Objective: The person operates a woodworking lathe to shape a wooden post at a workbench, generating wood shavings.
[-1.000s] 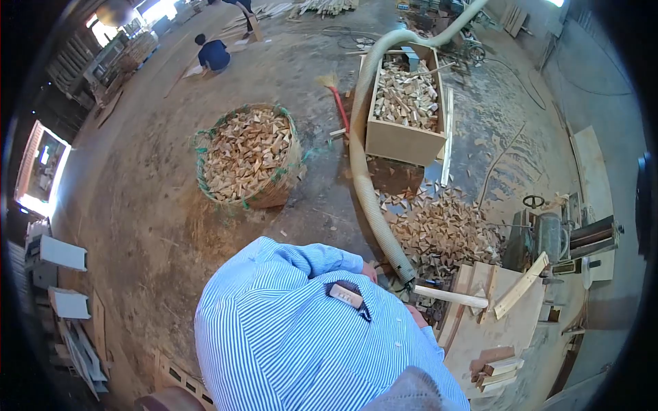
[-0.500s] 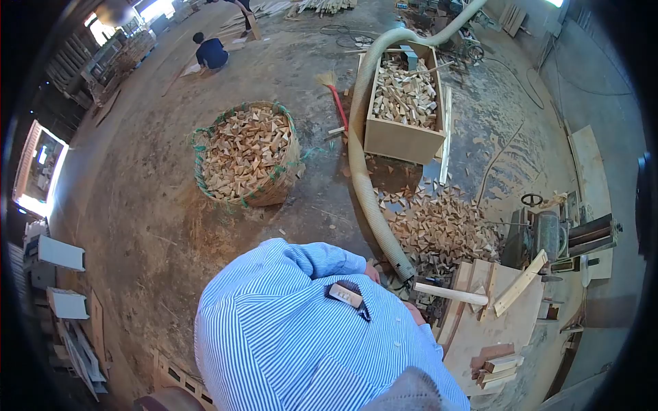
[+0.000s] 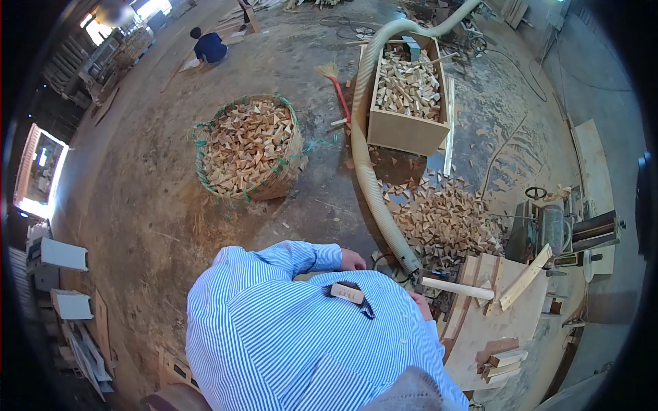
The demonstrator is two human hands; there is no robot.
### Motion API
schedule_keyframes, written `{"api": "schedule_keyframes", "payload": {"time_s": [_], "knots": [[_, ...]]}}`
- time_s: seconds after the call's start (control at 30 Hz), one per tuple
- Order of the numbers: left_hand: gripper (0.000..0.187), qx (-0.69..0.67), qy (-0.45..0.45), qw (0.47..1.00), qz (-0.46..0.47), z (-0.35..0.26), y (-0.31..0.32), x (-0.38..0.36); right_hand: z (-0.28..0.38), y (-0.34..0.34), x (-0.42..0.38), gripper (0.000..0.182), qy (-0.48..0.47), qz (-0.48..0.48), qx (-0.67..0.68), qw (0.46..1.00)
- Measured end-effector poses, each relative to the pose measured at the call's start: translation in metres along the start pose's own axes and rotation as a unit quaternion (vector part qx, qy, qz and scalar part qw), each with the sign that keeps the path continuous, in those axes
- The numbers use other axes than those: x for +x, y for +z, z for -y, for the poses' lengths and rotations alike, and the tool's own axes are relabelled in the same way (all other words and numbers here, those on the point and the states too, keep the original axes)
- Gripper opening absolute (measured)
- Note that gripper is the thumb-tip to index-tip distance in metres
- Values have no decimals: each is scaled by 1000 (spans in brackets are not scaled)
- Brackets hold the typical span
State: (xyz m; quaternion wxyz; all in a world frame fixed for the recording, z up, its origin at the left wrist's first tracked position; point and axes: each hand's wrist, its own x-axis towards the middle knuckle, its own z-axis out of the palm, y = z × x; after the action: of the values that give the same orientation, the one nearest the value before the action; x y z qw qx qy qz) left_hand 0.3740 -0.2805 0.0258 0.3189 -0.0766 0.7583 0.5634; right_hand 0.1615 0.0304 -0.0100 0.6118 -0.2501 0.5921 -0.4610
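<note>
My left hand (image 3: 353,259) shows past the cuff of a striped sleeve, in front of my body and left of the hose end. Its fingers point down and are mostly hidden. At my right side, only part of my right hand (image 3: 422,306) appears beside the shirt, near the wooden work table (image 3: 504,335); its fingers are hidden. Between and beyond the hands lies the end of a ribbed hose (image 3: 388,229). A pale wooden bar (image 3: 457,287) juts from the table toward the hose end.
A wicker basket (image 3: 279,183) and a wooden box (image 3: 409,130) hold wood offcuts. More wood offcuts (image 3: 449,219) lie heaped on the floor. A red-handled broom (image 3: 340,98) lies left of the hose. Machinery (image 3: 552,226) stands at right. One person (image 3: 210,49) crouches far left.
My left hand has moved left and forward, and more of it shows beyond the shirt. My right hand stays near the table. The view has shifted slightly.
</note>
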Motion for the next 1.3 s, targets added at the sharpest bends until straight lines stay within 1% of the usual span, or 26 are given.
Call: {"api": "schedule_keyframes", "payload": {"time_s": [0.07,0.1,0.13,0.2,0.23,0.27,0.33,0.37,0.4,0.43,0.47,0.53,0.57,0.67,0.73,0.8,0.87,0.9,0.97,1.0,1.07,1.1,1.17,1.2,1.27,1.3], "knots": [[49,-4,-12,1000,-11,1,0,-3,14,6,19,35,17,16,-18,1000],[49,-6,-23,1000,-20,2,0,-4,24,9,27,34,58,31,-34,997],[49,-7,-25,999,-21,7,3,-2,31,11,36,34,58,33,-33,997],[55,-6,-42,999,-32,23,9,12,44,13,54,33,81,106,-101,986],[55,-7,-43,998,-34,28,11,19,48,13,61,30,114,116,-84,983],[55,-7,-42,998,-45,31,14,25,53,18,64,30,113,119,-85,983],[56,-4,-41,997,-59,33,16,33,61,23,71,30,148,145,-51,977],[54,-16,-27,998,-48,31,17,37,60,24,75,31,157,161,-21,974],[52,-29,-12,999,-38,30,16,42,62,22,77,31,156,161,-24,974],[52,-29,-11,999,-40,24,14,45,64,22,78,32,161,172,-25,972],[50,-45,-25,998,-20,18,12,49,66,23,79,34,166,184,-25,969],[47,-78,-55,995,20,12,12,56,66,24,75,35,169,183,-9,969],[47,-78,-53,995,19,12,11,58,67,23,74,36,170,179,8,969],[49,-79,-34,995,44,28,13,76,71,24,63,40,159,165,36,973],[54,-97,20,994,42,36,19,93,70,25,59,40,145,148,43,977],[56,-88,24,995,47,34,22,105,65,24,52,41,133,131,49,981],[58,-80,27,995,50,29,20,112,53,19,48,37,89,101,61,989],[59,-42,19,998,51,27,18,115,47,17,45,37,90,100,62,989],[61,-2,13,998,54,27,16,120,45,15,40,30,86,73,63,992],[61,-23,11,998,56,27,16,121,44,14,39,30,85,71,65,992],[61,-42,9,997,58,26,17,119,46,12,37,26,132,52,42,989],[61,-102,5,992,71,25,18,118,46,12,36,26,130,51,43,989],[60,-159,0,984,84,5,15,109,44,9,36,25,99,63,53,992],[59,-170,-36,981,82,-8,14,104,43,8,36,25,98,63,53,992],[57,-183,-73,977,79,-15,14,102,42,10,35,19,87,55,65,993],[56,-155,-69,981,89,-18,12,101,42,10,36,19,88,56,64,992]]}}
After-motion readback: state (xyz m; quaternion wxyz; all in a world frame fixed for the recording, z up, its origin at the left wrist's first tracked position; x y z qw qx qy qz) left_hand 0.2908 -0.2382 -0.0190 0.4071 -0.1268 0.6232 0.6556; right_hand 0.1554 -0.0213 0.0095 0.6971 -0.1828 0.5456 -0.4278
